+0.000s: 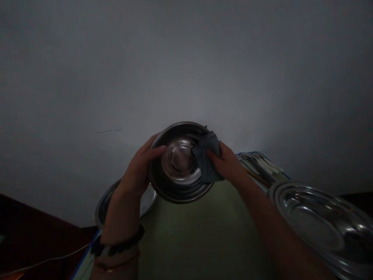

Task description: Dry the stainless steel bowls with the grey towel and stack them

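A round steel bowl (177, 182) is held up in front of me, tilted so its inside faces me. My left hand (138, 169) grips its left rim, thumb lying over the edge into the bowl. My right hand (225, 163) is closed on a dark grey cloth (207, 157) and presses it against the bowl's right inner wall and rim. Bracelets sit on my left wrist.
A pale green table top (204, 233) lies below. A large steel plate (323, 221) rests at the right, another steel plate (101, 206) behind my left forearm. Several utensils (262, 165) lie at the back right. A plain grey wall fills the upper view.
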Tool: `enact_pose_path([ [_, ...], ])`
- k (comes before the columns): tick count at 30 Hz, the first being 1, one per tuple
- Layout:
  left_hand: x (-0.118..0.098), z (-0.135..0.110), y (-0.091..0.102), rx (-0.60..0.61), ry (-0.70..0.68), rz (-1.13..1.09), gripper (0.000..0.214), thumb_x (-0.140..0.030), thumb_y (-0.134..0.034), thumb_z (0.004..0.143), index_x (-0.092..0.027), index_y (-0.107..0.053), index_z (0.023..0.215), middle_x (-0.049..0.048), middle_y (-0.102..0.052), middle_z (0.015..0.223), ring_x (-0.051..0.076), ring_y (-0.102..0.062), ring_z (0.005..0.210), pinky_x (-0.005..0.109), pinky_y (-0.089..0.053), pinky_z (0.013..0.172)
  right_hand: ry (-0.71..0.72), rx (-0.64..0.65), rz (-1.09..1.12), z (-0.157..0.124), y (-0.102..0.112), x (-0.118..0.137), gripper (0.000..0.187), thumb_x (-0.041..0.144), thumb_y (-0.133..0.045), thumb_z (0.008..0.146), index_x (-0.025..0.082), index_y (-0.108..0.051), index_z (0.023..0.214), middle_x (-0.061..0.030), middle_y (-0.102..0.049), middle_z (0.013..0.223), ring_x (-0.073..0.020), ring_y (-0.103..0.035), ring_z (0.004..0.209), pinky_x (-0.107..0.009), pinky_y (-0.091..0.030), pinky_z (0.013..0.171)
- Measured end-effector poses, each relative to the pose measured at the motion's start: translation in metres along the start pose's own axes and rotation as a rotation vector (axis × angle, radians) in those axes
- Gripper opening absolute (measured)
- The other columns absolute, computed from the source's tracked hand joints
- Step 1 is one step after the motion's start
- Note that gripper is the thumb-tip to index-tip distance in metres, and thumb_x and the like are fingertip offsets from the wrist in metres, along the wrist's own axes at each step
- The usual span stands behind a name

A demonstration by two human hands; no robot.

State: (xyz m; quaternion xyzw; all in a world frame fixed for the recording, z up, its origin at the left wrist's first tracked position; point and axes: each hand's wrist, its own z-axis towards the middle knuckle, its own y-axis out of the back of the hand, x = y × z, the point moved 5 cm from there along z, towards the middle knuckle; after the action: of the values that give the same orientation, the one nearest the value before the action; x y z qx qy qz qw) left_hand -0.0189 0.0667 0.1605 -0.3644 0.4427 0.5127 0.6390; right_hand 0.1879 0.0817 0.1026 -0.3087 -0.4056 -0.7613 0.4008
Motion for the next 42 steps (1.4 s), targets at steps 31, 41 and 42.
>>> enact_pose_path([
  [31, 0.012, 0.008, -0.004, -0.443, 0.032, -0.375, 0.023, -0.014, -0.059, 0.066, -0.02, -0.064, 0.088, 0.0027, -0.072, 0.1, 0.024, -0.063, 0.106, 0.031, -0.055, 0.084, -0.383, 0.254, 0.829, -0.01, -0.031, 0.009, 0.056, 0.062, -0.026, 0.09, 0.028, -0.043, 0.132, -0.0096, -0.052, 0.139, -0.0244, -0.059, 0.115, -0.042, -0.057, 0.078],
  [41, 0.015, 0.01, 0.01, -0.454, 0.108, -0.331, 0.013, -0.021, -0.063, 0.068, -0.017, -0.064, 0.08, 0.0011, -0.068, 0.072, 0.019, -0.067, 0.08, 0.026, -0.055, 0.068, -0.427, -0.043, 0.623, -0.006, -0.008, -0.001, 0.051, 0.035, -0.062, 0.075, 0.027, -0.05, 0.124, -0.008, -0.067, 0.112, -0.0225, -0.066, 0.094, -0.039, -0.055, 0.075],
  [42, 0.014, 0.011, 0.012, -0.442, 0.084, -0.284, 0.018, -0.02, -0.064, 0.067, -0.018, -0.065, 0.085, 0.0002, -0.068, 0.074, 0.018, -0.067, 0.076, 0.025, -0.054, 0.065, -0.443, -0.085, 0.642, -0.004, -0.004, -0.003, 0.047, 0.034, -0.061, 0.074, 0.024, -0.052, 0.12, -0.0078, -0.069, 0.105, -0.0231, -0.067, 0.089, -0.039, -0.055, 0.073],
])
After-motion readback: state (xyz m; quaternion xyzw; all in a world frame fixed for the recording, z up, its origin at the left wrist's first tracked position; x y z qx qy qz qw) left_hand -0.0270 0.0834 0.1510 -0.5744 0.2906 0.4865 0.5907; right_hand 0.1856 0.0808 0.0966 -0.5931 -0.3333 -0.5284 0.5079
